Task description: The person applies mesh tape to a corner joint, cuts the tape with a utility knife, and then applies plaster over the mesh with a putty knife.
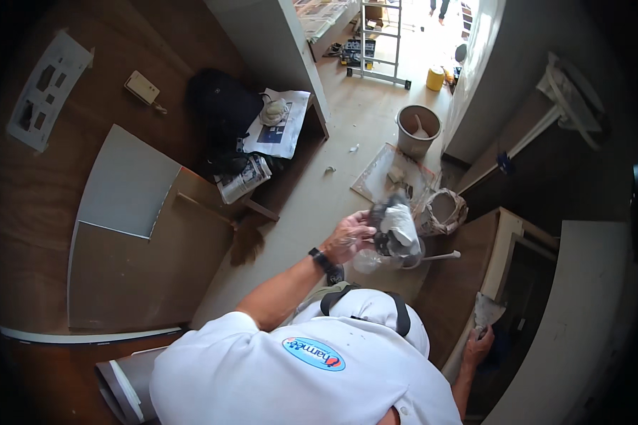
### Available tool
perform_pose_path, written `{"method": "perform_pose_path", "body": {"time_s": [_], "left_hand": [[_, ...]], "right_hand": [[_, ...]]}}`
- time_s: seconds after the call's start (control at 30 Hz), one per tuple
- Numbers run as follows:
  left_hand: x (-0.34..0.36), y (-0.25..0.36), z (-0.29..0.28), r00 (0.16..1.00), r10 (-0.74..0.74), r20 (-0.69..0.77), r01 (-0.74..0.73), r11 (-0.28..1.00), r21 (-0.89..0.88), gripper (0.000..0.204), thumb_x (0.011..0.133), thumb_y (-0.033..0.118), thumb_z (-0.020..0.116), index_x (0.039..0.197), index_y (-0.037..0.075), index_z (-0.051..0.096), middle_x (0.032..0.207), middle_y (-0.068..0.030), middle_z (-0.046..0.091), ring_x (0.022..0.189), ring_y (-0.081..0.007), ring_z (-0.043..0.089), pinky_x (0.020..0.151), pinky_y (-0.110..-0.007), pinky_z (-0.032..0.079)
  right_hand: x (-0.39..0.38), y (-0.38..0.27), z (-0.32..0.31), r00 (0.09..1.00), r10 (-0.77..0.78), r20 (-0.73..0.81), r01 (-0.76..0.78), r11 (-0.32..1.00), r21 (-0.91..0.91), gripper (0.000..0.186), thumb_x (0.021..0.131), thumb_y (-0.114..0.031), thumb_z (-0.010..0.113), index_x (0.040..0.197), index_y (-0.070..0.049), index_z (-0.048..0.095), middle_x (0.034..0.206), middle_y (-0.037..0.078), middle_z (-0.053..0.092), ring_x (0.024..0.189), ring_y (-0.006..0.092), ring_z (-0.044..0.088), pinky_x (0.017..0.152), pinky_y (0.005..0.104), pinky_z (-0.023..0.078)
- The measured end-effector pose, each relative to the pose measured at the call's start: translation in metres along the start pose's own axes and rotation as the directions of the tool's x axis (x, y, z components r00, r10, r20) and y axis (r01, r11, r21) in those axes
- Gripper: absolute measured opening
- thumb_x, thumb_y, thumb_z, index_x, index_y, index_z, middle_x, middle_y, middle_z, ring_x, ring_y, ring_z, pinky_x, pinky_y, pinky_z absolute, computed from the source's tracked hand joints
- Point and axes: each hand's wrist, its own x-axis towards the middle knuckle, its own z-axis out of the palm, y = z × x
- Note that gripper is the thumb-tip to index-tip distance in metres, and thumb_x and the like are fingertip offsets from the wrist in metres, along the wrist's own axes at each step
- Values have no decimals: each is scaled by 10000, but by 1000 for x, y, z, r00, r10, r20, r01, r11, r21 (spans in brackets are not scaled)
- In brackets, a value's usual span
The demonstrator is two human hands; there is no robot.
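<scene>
My left hand (349, 239), a dark watch at its wrist, reaches forward over the floor. Its fingers close on the edge of a dark, motion-blurred mixing board or pan smeared with white putty (400, 225); its exact shape is unclear. At the lower right, my right hand (479, 346) grips a putty knife (488, 310) whose wide, triangular blade is smeared pale and points up. This hand is beside the framed front of a wooden cabinet (461, 283). The handle is mostly hidden by my fingers.
Ahead are a grey bucket (418, 133), a bag-lined pail (444, 210) and a stained board (367, 183) with scraps. A broom (247, 242) leans left, near a bench (312, 152) with papers and a dark bag (220, 106). A ladder (381, 42) stands farther off.
</scene>
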Motion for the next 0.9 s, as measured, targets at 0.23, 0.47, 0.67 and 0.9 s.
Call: {"method": "perform_pose_path", "body": {"time_s": [0.23, 0.47, 0.67, 0.9], "left_hand": [[-67, 99, -104, 976, 178, -123, -193, 974, -116, 408, 877, -6, 571, 1279, 29, 631, 1192, -140, 726, 1044, -281, 733, 919, -484, 618], [-101, 145, -153, 911, 303, -279, -368, 904, -220, 349, 972, 74, 555, 1314, 86, 622, 1268, -99, 708, 1119, -265, 702, 935, -477, 598], [-99, 177, -165, 880, 326, -344, -437, 841, -320, 392, 988, 138, 552, 1375, 97, 601, 1318, -95, 695, 1170, -269, 691, 953, -478, 591], [-52, 219, -159, 848, 359, -391, -469, 851, -235, 377, 943, -40, 586, 1307, 54, 618, 1232, -123, 715, 1091, -268, 725, 916, -428, 639]], "right_hand": [[-3, -130, 28, 982, -28, -185, 45, 995, 86, 414, 996, -233, 641, 1334, 0, 590, 1105, 179, 660, 936, 307, 646, 838, 424, 539], [12, -304, 128, 820, 187, 540, -515, 653, 555, 405, 1053, -272, 557, 1369, -18, 541, 937, 36, 624, 632, 105, 606, 506, 278, 502], [56, -454, 161, 705, -233, 670, -417, 627, 658, 564, 1035, -153, 566, 1530, -43, 320, 1009, 108, 631, 646, 138, 619, 511, 287, 508], [118, -592, 209, 380, -604, 701, -370, 595, 713, 275, 1104, -279, 531, 1211, -48, 633, 1029, 15, 640, 851, 83, 544, 735, 270, 488]]}}
